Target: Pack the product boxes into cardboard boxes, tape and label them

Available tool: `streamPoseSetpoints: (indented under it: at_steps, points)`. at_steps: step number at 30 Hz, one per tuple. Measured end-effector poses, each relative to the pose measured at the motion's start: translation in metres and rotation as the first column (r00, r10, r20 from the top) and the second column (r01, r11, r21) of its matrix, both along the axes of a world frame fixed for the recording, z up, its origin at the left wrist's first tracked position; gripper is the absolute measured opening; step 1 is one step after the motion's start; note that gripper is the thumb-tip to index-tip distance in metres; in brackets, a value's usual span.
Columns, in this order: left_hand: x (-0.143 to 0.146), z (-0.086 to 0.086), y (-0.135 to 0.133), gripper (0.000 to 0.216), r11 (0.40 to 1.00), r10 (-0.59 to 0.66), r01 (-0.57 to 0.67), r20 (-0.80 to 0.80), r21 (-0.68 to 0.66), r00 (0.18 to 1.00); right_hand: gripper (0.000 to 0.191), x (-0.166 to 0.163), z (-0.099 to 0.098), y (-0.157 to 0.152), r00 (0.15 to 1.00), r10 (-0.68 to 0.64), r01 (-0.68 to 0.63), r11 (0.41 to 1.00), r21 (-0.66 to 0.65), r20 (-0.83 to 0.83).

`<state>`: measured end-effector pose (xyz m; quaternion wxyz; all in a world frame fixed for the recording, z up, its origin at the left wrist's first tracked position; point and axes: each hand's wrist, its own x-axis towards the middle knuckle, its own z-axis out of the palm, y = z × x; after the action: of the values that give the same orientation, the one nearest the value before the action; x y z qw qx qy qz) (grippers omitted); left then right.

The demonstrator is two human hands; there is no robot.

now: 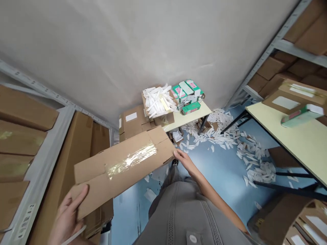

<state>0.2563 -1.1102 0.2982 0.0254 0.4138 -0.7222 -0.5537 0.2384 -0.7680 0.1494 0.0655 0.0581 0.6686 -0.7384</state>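
Observation:
A flat-looking cardboard box [120,173] with a strip of shiny clear tape across its face spans the space between my two hands. My left hand [70,212] grips its near left end, thumb laid on top and the other fingers hidden underneath. At the far right corner, my right hand [184,160] holds the edge with the thumb above. The box is tilted and held in the air over the floor. Beyond it, an open carton [160,102] heaped with white paper pieces sits on a small table [187,117], beside several green-and-pink boxes [187,90].
Metal shelving [48,163] with brown cartons stands close at my left. Another rack [270,47] rises at the right. A second table [293,136] carries a green-and-white box [301,115] and cartons. White paper scraps [222,132] litter the blue floor [204,166].

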Motion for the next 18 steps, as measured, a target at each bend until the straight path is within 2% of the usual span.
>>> streamPoseSetpoints:
  at_steps: [2,3,5,7,10,12,16,18]
  points:
    - [-0.023,-0.002,0.030,0.041,0.982,-0.185,0.183,0.019,0.055,0.983,0.052,0.025,-0.002,0.030,0.985,-0.157,0.159,0.987,-0.035,0.068]
    - [-0.037,-0.004,0.048,0.046,0.953,-0.292,0.291,0.012,0.081,0.956,0.052,0.038,-0.003,0.045,0.965,-0.245,0.250,0.967,-0.042,0.098]
    - [-0.066,-0.010,0.088,0.054,0.866,-0.488,0.484,-0.006,0.126,0.873,0.053,0.065,-0.003,0.073,0.892,-0.427,0.437,0.898,-0.045,0.147]
    - [-0.093,-0.018,0.134,0.059,0.753,-0.643,0.638,-0.027,0.160,0.765,0.052,0.093,-0.003,0.098,0.786,-0.594,0.609,0.792,-0.044,0.170]
    - [-0.123,-0.029,0.213,0.061,0.549,-0.821,0.813,-0.059,0.195,0.568,0.048,0.133,-0.005,0.130,0.592,-0.787,0.802,0.596,-0.030,0.173]
    - [-0.133,-0.035,0.269,0.062,0.409,-0.897,0.890,-0.089,0.203,0.433,0.046,0.160,-0.007,0.147,0.450,-0.876,0.891,0.453,-0.026,0.173]
    - [-0.130,-0.043,0.385,0.062,0.132,-0.976,0.969,-0.146,0.207,0.164,0.042,0.208,-0.019,0.175,0.133,-0.973,0.991,0.136,0.006,0.190]
    - [-0.121,-0.050,0.442,0.061,-0.030,-0.984,0.976,-0.177,0.215,0.009,0.041,0.228,-0.030,0.188,-0.032,-0.979,0.999,-0.025,0.039,0.200]
